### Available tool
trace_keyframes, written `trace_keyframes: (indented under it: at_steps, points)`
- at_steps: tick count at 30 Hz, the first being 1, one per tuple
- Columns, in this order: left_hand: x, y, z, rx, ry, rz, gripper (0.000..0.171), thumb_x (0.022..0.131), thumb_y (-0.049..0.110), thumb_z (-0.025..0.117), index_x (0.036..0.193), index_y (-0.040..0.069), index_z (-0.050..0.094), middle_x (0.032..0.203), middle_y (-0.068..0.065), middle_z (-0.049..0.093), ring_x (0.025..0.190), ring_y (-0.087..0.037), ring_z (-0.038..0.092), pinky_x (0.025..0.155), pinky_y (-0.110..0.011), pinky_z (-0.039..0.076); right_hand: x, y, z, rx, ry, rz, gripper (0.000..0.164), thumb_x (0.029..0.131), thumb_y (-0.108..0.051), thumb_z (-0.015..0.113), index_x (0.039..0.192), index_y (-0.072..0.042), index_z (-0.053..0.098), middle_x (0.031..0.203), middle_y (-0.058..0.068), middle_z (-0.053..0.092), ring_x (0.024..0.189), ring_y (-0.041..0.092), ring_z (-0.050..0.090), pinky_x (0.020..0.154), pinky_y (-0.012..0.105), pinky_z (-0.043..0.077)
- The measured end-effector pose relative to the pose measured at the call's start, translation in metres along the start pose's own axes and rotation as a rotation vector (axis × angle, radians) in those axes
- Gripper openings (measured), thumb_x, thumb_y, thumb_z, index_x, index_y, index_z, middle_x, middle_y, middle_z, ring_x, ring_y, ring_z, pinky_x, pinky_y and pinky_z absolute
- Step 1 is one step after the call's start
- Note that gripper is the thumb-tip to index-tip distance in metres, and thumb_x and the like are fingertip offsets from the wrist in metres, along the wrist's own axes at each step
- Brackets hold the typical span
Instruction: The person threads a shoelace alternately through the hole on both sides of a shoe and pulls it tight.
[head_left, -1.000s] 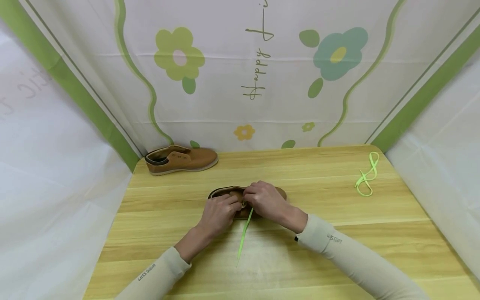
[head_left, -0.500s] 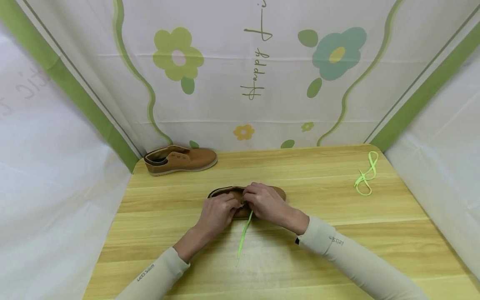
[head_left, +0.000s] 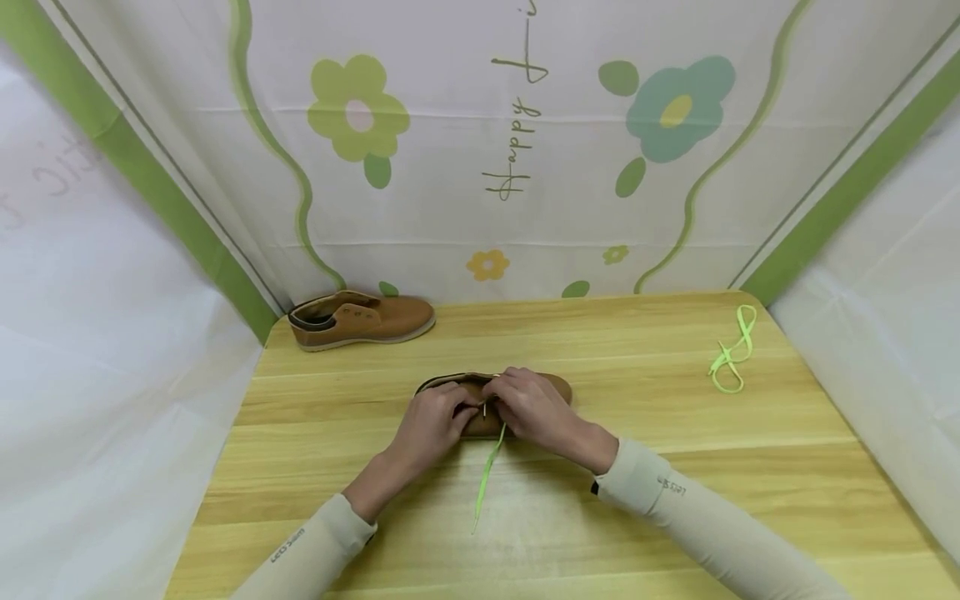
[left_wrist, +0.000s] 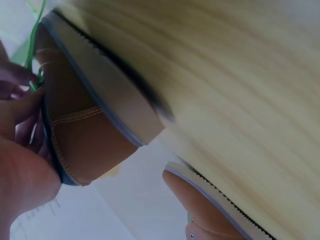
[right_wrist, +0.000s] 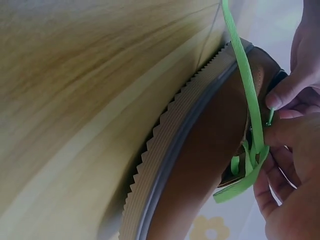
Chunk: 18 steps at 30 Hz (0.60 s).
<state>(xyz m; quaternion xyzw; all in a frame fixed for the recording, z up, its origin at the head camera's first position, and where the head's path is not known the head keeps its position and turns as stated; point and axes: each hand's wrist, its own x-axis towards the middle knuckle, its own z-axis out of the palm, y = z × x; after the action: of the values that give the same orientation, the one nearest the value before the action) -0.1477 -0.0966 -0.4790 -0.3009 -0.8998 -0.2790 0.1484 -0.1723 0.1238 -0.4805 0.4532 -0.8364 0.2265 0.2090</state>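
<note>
Green lace (right_wrist: 245, 82) runs partly through the near shoe (head_left: 558, 387), apparently pinched by left hand (head_left: 430, 418) and right hand (head_left: 536, 408); far shoe (head_left: 405, 317) stands unlaced, spare lace (head_left: 725, 358) unused.

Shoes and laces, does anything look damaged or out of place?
Nothing looks damaged, though the left hand and right hand cover part of the near shoe. The far shoe stands out only because its visible holes are bare, while the near one carries a green lace. A spare lace lies loosely at right.
</note>
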Motion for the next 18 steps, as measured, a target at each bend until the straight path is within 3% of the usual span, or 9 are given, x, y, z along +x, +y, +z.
trace_keyframes:
  at_steps: [8, 18]
  points:
    - [0.008, 0.002, -0.008, -0.051, -0.103, -0.081, 0.008, 0.09, 0.004, 0.085, 0.094, 0.01, 0.082, 0.09, 0.0, 0.079, 0.08, -0.013, 0.073, 0.07, -0.027, 0.058, 0.0, 0.0, 0.005, -0.011, 0.034, -0.017, 0.028, 0.079, 0.0, 0.092, 0.098, -0.01, 0.074, 0.093, 0.0, 0.075, 0.086, 0.016, 0.069, 0.074, 0.032, 0.058]
    - [0.014, 0.004, -0.013, -0.076, -0.177, -0.153, 0.005, 0.091, 0.007, 0.084, 0.091, 0.013, 0.083, 0.088, 0.002, 0.079, 0.075, -0.008, 0.071, 0.068, -0.024, 0.056, -0.002, -0.002, 0.009, -0.024, 0.053, -0.024, 0.022, 0.08, -0.006, 0.093, 0.093, -0.012, 0.076, 0.096, 0.0, 0.076, 0.09, 0.017, 0.068, 0.077, 0.032, 0.057]
